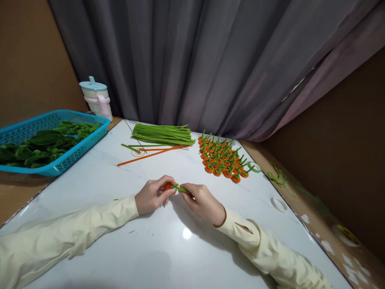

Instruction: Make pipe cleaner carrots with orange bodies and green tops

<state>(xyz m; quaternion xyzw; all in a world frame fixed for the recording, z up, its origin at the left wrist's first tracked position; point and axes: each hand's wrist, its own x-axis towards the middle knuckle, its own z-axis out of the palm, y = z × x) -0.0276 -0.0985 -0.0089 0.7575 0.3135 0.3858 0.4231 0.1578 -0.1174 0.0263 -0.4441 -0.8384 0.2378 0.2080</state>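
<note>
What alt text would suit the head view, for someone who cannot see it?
A person's left hand pinches a small orange piece and the right hand a green strip beside it, over a white table. Beyond lie a bundle of green strips and many orange pieces with green stems; at left is a blue basket of green leaf-like pieces.

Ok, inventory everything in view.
Perforated plastic basket: one, blue, left.
Fuzzy leaf shapes: many, green, in basket.
Lidded cup: one, white, pink, blue, behind basket.
Draped curtain: count unclear, grey, back.
Glossy tabletop: one, white, centre.
Straight fuzzy stems: bundle, green, far side.
Thin fuzzy sticks: few, orange, before bundle.
Stalked fuzzy rounds: dozens, orange, green, beside bundle.
Ring rolls: two, green and white, right.
Round object: one, yellow centre, lower right.
Loose scraps: many, white and green, right edge.
Fuzzy piece: one, orange and green, centre.
Left hand: one, cream sleeve, orange end.
Right hand: one, cream sleeve, green end.
</note>
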